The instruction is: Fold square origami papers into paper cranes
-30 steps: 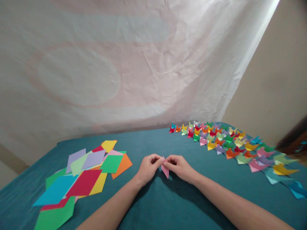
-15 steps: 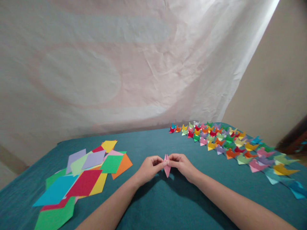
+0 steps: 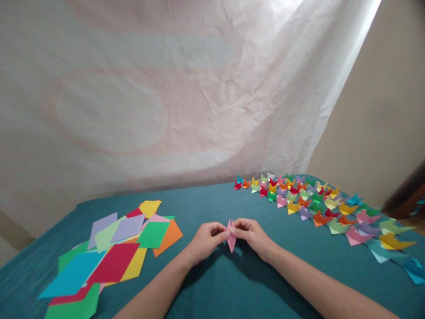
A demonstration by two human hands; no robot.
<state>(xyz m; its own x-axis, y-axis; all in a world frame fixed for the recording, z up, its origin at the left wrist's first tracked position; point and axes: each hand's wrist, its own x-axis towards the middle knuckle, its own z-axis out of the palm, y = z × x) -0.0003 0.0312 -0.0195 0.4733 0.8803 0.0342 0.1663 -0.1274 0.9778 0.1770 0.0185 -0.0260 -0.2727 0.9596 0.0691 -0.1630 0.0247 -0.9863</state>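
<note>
A small folded pink paper piece hangs point-down between my two hands, just above the teal table cloth. My left hand pinches its left side with thumb and fingers closed. My right hand pinches its right side the same way. Two thin tips of the pink piece stick up between my fingertips. Both forearms reach in from the bottom edge.
A loose spread of coloured paper squares lies at the left of the table. Rows of several small folded paper birds in many colours fill the right side. A creased white sheet hangs behind the table.
The pink piece has turned from tilted to upright, point down, with its tips up between my fingers. Both hands stay pinched on it. The view has shifted slightly down.
</note>
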